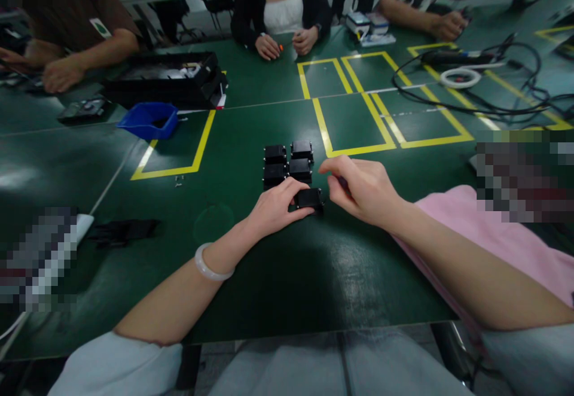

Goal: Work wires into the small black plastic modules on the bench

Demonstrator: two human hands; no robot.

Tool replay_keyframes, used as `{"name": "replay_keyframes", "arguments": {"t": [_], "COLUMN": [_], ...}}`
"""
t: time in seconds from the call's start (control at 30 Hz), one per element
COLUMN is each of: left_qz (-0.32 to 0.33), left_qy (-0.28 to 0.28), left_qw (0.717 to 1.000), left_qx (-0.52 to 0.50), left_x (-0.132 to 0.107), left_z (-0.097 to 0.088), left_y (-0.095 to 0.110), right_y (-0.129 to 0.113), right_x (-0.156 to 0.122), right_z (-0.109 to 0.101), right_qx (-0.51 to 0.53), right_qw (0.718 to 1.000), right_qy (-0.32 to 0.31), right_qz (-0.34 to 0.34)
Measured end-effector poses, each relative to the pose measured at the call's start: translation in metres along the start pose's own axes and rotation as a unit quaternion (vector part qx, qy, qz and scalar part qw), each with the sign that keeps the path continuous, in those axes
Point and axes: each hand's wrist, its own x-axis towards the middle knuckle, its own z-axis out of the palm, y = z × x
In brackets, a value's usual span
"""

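Note:
My left hand rests on the green table with its fingers closed on a small black box, holding it down. My right hand hovers just right of that box, fingers curled in a pinch; whether anything is between them I cannot make out. Directly behind the held box, several identical black boxes sit in a tight two-by-two block. A pale bangle is on my left wrist.
A blue bin and a black tray stand at the back left. Yellow tape rectangles mark the table. Cables and a white tape roll lie far right. Black parts lie at left. Other people's hands rest along the far edge.

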Motion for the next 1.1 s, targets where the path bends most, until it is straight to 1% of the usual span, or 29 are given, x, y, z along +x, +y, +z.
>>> {"name": "replay_keyframes", "arguments": {"t": [0.17,0.4,0.6,0.8,1.0,1.1], "left_qz": [-0.001,0.003,0.006,0.003,0.003,0.002], "left_qy": [0.002,0.002,0.004,0.002,0.003,0.001], "left_qw": [1.0,1.0,1.0,1.0,1.0,1.0], "left_qx": [0.002,0.002,0.011,0.005,0.013,0.01], "left_x": [-0.0001,0.0005,0.0005,0.0004,0.0001,0.0005], "left_z": [0.0002,0.0003,0.0004,0.0012,0.0005,-0.0002], "left_y": [-0.0006,-0.0006,-0.0001,-0.0009,-0.0005,0.0004], "right_y": [0.001,0.0006,0.0016,0.0009,0.0015,0.0011], "right_x": [0.0002,-0.0008,-0.0002,-0.0005,0.0002,0.0001], "right_z": [-0.0012,0.0035,0.0001,0.0017,0.0,-0.0009], "right_qx": [0.006,-0.009,0.001,-0.006,0.002,0.001], "right_qw": [1.0,1.0,1.0,1.0,1.0,1.0], "right_qy": [-0.014,0.006,-0.01,-0.001,-0.01,-0.019], "right_qz": [-0.008,0.004,-0.013,-0.001,-0.022,-0.015]}}
